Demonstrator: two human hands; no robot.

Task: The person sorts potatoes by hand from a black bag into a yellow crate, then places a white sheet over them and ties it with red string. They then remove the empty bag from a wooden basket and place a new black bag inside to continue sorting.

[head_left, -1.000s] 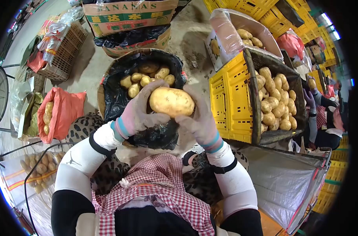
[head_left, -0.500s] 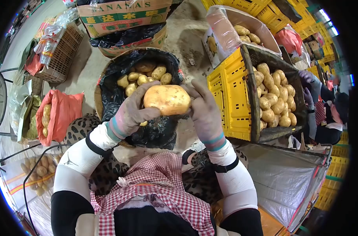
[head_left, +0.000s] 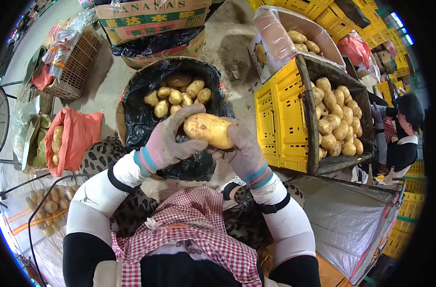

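A large pale-yellow potato (head_left: 209,130) is held up in front of my body, between both gloved hands. My left hand (head_left: 172,138) curls round its left end, fingers above and thumb below. Around its right end closes my right hand (head_left: 243,149). Beyond and below them stands a round basket lined with a black plastic bag (head_left: 136,115). Several smaller potatoes (head_left: 175,97) lie inside it; the hands and the big potato hide part of the basket's near side.
On the right, a yellow crate (head_left: 282,115) of potatoes is tipped on its side, beside a plastic-lined carton (head_left: 270,45). A red sack (head_left: 79,136) with potatoes stands left. Banana cartons (head_left: 153,24) are stacked ahead. Another person (head_left: 402,134) works at far right.
The potato has been turned and tilted, its right end now lower. Both hands have shifted grip and moved slightly down. The other person at the right has drawn back an arm.
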